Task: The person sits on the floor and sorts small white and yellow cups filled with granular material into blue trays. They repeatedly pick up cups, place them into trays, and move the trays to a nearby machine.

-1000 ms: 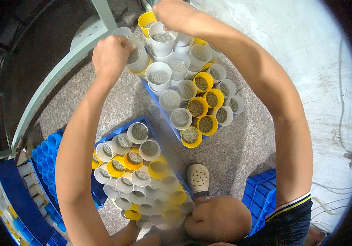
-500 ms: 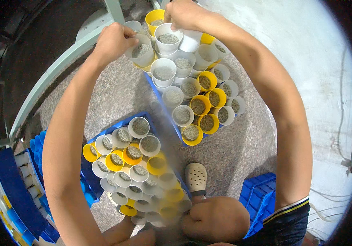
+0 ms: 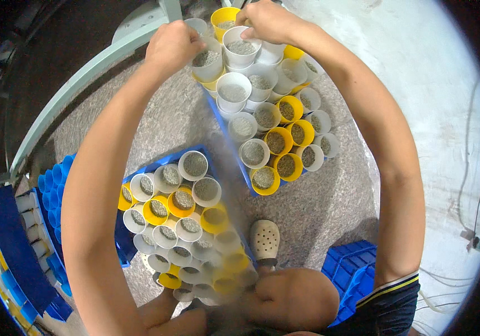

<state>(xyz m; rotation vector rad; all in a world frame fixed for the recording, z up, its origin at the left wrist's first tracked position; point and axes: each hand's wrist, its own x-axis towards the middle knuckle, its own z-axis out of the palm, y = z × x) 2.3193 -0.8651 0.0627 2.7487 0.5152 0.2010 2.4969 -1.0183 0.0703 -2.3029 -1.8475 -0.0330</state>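
Note:
At the far end of the upper group of cups, my left hand [image 3: 172, 47] is closed on the rim of a whitish cup [image 3: 207, 68] holding grey granules. That cup stands above a yellow one. My right hand [image 3: 269, 23] pinches the rim of a white cup [image 3: 240, 55] of pale granules, its thumb at the edge and the other fingers partly hidden behind. A yellow cup [image 3: 225, 15] with granules stands just beyond, close to my right fingers. Touching cups, white, translucent and yellow, fill the blue crate [image 3: 223, 124] below, some stacked at the far end.
Another blue crate [image 3: 198, 149] of filled cups stands nearer me, blurred on its right side. Blue stacked crates [image 3: 343, 263] sit by my knee. Blue cups [image 3: 55, 185] and more crates are at left. A pale green metal frame [image 3: 66, 101] curves past my left arm.
The view has shifted slightly, so cups and hands appear further right. The cup at my left hand looks more upright and a little closer to the white cup. Both hands keep their hold.

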